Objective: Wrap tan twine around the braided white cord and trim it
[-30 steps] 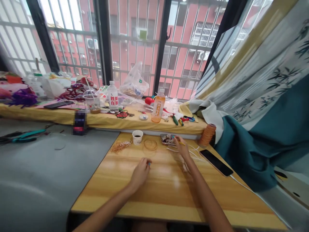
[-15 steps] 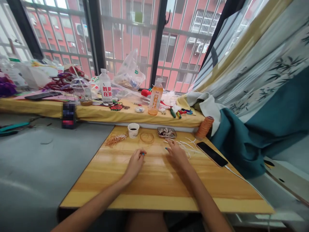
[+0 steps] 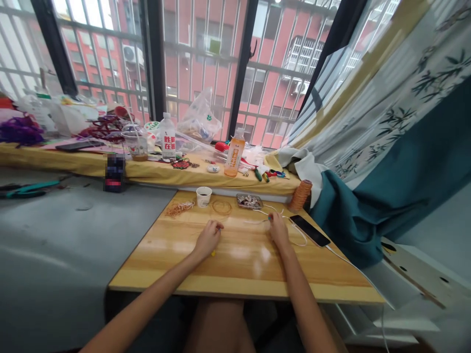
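Thin white cords, loosely looped, under right hand in closed grip; left hand curled shut.

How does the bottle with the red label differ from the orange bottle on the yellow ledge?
The red-label bottle looks clear and colourless, while the orange drink bottle holds orange liquid. The red-label bottle stands further left, beside a lidded plastic cup; the orange drink bottle stands nearer the ledge's front edge, behind the small tray on the wooden table. Both stand upright, capped, on the yellow cloth.
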